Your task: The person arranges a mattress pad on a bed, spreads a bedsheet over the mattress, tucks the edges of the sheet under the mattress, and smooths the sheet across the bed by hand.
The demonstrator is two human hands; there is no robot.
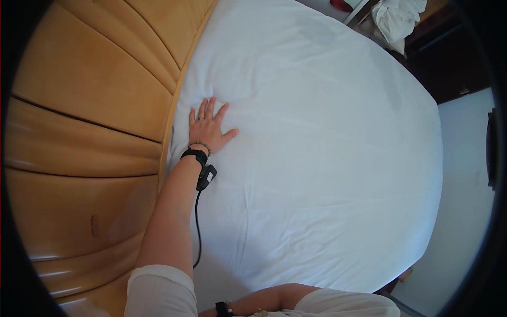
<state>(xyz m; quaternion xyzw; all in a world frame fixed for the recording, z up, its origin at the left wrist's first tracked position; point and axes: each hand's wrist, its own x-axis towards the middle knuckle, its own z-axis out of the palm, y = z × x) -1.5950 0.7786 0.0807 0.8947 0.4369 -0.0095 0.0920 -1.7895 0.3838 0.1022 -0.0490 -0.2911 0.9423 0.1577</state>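
My left hand (209,125) lies palm down on the white sheet (327,142), close to the padded tan headboard (90,127). Its fingers are spread, the thumb points right, and nothing is in it. A ring (199,119) is on one finger and a beaded bracelet (200,143) circles the wrist. Below that, a black strap (194,154) carries a small device (206,177) with a black cable (197,227) running down beside the forearm. My right forearm (264,299) crosses the bottom edge with a black wristband (224,309); the right hand itself is out of frame.
The sheet covers a large mattress, with light wrinkles and greyish damp-looking patches (317,33) toward the far side. At the upper right, white bunched fabric (396,21) rests near dark wooden furniture (449,58). A pale wall (465,158) bounds the right side.
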